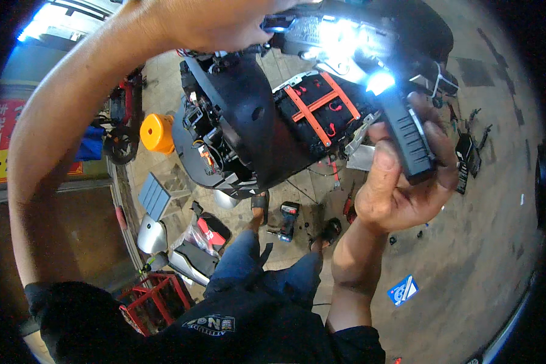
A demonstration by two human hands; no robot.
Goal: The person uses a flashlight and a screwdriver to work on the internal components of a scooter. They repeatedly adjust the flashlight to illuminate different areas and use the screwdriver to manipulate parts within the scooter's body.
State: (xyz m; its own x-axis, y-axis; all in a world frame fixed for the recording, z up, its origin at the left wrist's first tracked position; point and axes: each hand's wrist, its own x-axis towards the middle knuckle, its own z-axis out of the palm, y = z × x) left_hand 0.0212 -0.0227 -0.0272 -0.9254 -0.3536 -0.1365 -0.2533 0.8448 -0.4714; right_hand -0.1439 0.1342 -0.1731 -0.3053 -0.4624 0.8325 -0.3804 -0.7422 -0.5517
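Note:
A partly dismantled black scooter (252, 121) spans the upper middle, its front housing open with wiring exposed. My left hand (218, 24) is at the top beside the scooter's dark upper part (291, 42), fingers curled and partly cut off by the frame; what they grip is unclear. My right hand (400, 194) holds a black ribbed work light (406, 136) upright at the scooter's right, its lamp lit and shining toward bright, glared-out parts above. Below that, a black compartment with orange bars (312, 106) is exposed in the floorboard.
A yellow stool (156, 132), blue-grey panel (153, 195), loose body panels (194, 259) and red metal frame (155, 300) lie left. A cordless drill (288, 221) is by my feet. Black parts (467, 158) and a blue card (402, 290) lie right. A red vehicle (121, 103) stands behind.

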